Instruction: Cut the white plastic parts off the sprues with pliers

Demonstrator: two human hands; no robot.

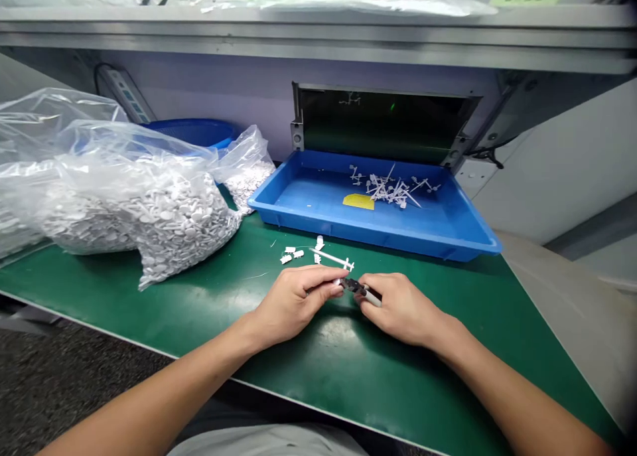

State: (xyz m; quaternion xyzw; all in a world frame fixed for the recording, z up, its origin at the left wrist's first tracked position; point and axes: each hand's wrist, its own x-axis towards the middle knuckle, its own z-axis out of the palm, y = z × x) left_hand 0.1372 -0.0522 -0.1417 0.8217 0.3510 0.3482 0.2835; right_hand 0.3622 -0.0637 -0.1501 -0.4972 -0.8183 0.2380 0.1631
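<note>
At the green table [398,383], the left hand [291,300] pinches a white plastic sprue [331,257] between thumb and fingers, just short of the blue tray [378,231], while the right hand [401,306] has its fingers wrapped round dark-tipped nippers [352,285], 3 small white pieces [289,249] lying nearby.

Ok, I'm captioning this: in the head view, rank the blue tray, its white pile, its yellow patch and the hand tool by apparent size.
1. Blue tray
2. White pile
3. Yellow patch, hand tool: unsure, as the right hand partly hides the tool
</note>
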